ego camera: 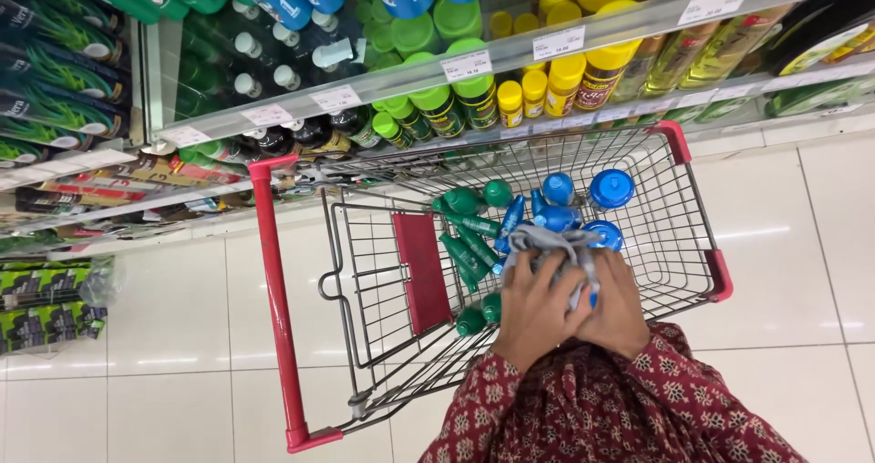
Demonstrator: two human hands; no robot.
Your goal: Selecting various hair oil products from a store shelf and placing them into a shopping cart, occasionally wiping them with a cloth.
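Grey cloth [547, 241], bunched over blue bottles [583, 210] inside the wire cart [674, 235]. Clutched by left hand [536, 310] and right hand [618, 306], fingers curled tight. Seemingly mid-wipe; next move likely needs a steady grip on one bottle.

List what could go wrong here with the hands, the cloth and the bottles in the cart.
1. Both hands, left hand and right hand, are occupied with the grey cloth, so neither steadies the red-handled cart; it might roll on the glossy floor.
2. The green bottles lie loose and tilted, so they may shift or slide.
3. The cloth could snag on the blue bottles.
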